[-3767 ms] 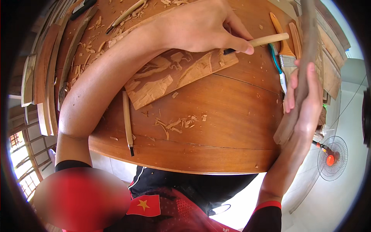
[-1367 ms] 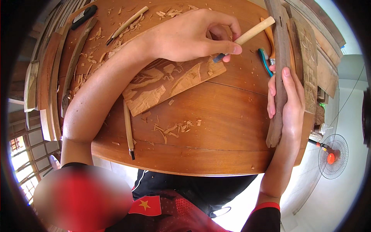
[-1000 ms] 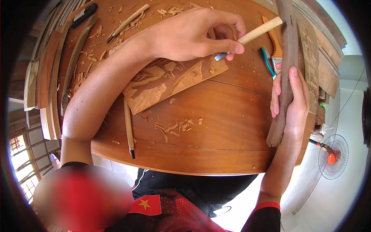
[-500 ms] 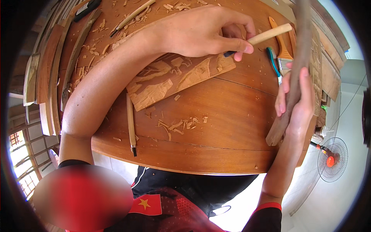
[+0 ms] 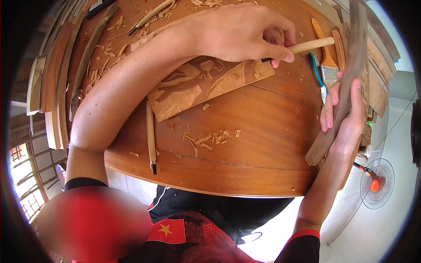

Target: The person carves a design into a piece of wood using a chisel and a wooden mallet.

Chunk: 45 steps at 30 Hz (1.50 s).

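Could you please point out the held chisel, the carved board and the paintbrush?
Held chisel [image 5: 312, 45], head view: wooden handle.
Carved board [image 5: 210, 87], head view: carved face.
Paintbrush [image 5: 326, 57], head view: orange handle.

On my feed I see a brown desk [image 5: 267, 122] mid-frame, a bright barred window [image 5: 26, 184] lower left, and pale wall [image 5: 402, 116] far right.

The chisel [image 5: 313, 45] in the left hand [image 5: 239, 37] has its blade mostly hidden by this hand. Below the same hand, the forearm [image 5: 136, 83] covers part of the board [image 5: 210, 87]. The right hand [image 5: 352, 120] hides the ends of the brush [image 5: 326, 53] bristles; above it, the stick [image 5: 358, 41] meets the picture's edge. Far left of the left hand, a black thing [image 5: 99, 7] is cut off.
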Each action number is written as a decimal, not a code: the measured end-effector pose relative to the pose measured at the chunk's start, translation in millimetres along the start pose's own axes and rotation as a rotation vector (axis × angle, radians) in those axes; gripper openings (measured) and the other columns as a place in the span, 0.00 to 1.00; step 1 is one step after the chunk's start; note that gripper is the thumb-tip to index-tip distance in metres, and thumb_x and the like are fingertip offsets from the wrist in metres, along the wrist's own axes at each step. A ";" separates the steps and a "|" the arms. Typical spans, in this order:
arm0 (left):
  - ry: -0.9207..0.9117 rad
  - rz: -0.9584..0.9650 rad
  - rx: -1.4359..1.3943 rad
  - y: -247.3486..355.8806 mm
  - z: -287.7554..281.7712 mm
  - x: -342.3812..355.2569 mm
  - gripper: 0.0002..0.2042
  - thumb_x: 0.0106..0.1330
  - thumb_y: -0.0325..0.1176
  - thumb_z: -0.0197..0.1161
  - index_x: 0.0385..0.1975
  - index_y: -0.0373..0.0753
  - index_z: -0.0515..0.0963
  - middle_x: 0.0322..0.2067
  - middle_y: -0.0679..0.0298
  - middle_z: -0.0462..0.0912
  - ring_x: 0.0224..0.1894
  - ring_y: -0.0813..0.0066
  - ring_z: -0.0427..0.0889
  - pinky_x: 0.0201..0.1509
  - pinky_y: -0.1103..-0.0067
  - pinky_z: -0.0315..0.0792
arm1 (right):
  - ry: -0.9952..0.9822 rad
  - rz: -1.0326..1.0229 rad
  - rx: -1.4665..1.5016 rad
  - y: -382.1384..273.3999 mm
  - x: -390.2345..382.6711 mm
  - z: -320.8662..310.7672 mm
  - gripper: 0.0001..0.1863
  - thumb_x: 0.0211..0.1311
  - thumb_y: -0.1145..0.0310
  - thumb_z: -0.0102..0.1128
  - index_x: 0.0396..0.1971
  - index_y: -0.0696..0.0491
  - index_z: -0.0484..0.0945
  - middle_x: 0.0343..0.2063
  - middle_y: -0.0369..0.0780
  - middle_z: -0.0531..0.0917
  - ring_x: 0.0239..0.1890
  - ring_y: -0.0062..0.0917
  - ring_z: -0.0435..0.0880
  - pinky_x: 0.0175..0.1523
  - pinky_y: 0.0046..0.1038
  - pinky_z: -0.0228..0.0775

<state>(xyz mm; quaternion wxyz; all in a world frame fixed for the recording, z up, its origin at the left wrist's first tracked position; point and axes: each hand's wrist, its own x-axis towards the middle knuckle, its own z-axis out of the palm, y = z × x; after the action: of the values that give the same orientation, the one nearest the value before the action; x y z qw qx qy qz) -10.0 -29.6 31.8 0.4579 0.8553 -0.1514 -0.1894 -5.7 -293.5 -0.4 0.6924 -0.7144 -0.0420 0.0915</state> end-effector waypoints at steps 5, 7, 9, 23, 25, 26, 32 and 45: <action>0.066 0.324 0.145 -25.9 -2.1 -7.0 0.11 0.76 0.37 0.62 0.44 0.34 0.77 0.31 0.59 0.88 0.33 0.70 0.87 0.40 0.73 0.79 | -0.111 0.073 -0.071 4.6 -4.0 4.4 0.28 0.81 0.46 0.45 0.54 0.61 0.73 0.23 0.35 0.73 0.09 0.17 0.66 0.13 0.22 0.57; 0.057 0.412 0.155 -26.7 2.5 -7.6 0.10 0.75 0.34 0.63 0.47 0.34 0.75 0.34 0.58 0.87 0.36 0.71 0.87 0.42 0.74 0.79 | -0.088 0.085 -0.075 9.9 -2.8 3.0 0.29 0.81 0.46 0.45 0.54 0.61 0.73 0.23 0.35 0.73 0.09 0.17 0.66 0.13 0.22 0.57; 0.156 0.189 0.006 -34.7 16.9 8.2 0.14 0.74 0.40 0.65 0.41 0.34 0.79 0.30 0.63 0.88 0.34 0.81 0.83 0.41 0.79 0.74 | -0.115 0.122 -0.179 7.0 -1.2 4.1 0.28 0.80 0.46 0.45 0.53 0.61 0.73 0.24 0.35 0.73 0.09 0.17 0.65 0.13 0.23 0.57; 0.177 0.192 0.042 -44.1 19.6 9.1 0.14 0.75 0.41 0.64 0.42 0.33 0.79 0.34 0.61 0.90 0.33 0.79 0.83 0.39 0.78 0.77 | -0.158 0.128 -0.150 5.0 -3.0 5.1 0.28 0.81 0.47 0.45 0.55 0.61 0.74 0.24 0.34 0.72 0.10 0.16 0.65 0.14 0.21 0.58; 0.205 0.204 0.014 -44.5 16.3 8.6 0.14 0.76 0.41 0.63 0.43 0.33 0.79 0.34 0.61 0.90 0.33 0.80 0.83 0.40 0.79 0.77 | -0.168 0.115 -0.153 3.3 -1.5 6.7 0.29 0.81 0.47 0.44 0.56 0.61 0.74 0.24 0.34 0.72 0.10 0.16 0.65 0.14 0.22 0.58; 0.233 0.186 -0.044 -41.2 15.3 8.3 0.14 0.76 0.40 0.62 0.45 0.33 0.78 0.35 0.60 0.90 0.33 0.80 0.82 0.41 0.80 0.76 | -0.134 0.087 -0.090 3.3 -0.5 2.9 0.29 0.81 0.47 0.44 0.56 0.62 0.73 0.24 0.34 0.72 0.10 0.17 0.65 0.14 0.22 0.58; 0.241 0.248 -0.222 -30.3 -3.3 -0.1 0.13 0.78 0.36 0.59 0.51 0.32 0.73 0.39 0.58 0.90 0.36 0.79 0.82 0.45 0.80 0.76 | -0.039 0.059 0.042 2.6 0.5 -1.7 0.29 0.81 0.46 0.44 0.54 0.62 0.73 0.24 0.35 0.72 0.10 0.18 0.65 0.14 0.24 0.57; 0.307 0.254 0.063 -27.0 15.1 -45.6 0.13 0.81 0.27 0.43 0.60 0.30 0.64 0.49 0.49 0.84 0.53 0.63 0.84 0.59 0.68 0.77 | -0.134 0.039 0.042 3.0 -2.9 -1.1 0.29 0.80 0.46 0.47 0.52 0.62 0.74 0.22 0.35 0.73 0.09 0.17 0.68 0.12 0.22 0.57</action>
<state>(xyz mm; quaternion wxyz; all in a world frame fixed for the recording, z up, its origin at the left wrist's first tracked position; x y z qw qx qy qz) -55.0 -6.4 9.8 0.4690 0.8619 -0.1923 0.0075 -8.5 -295.2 -3.2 0.7011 -0.6926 -0.0723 0.1534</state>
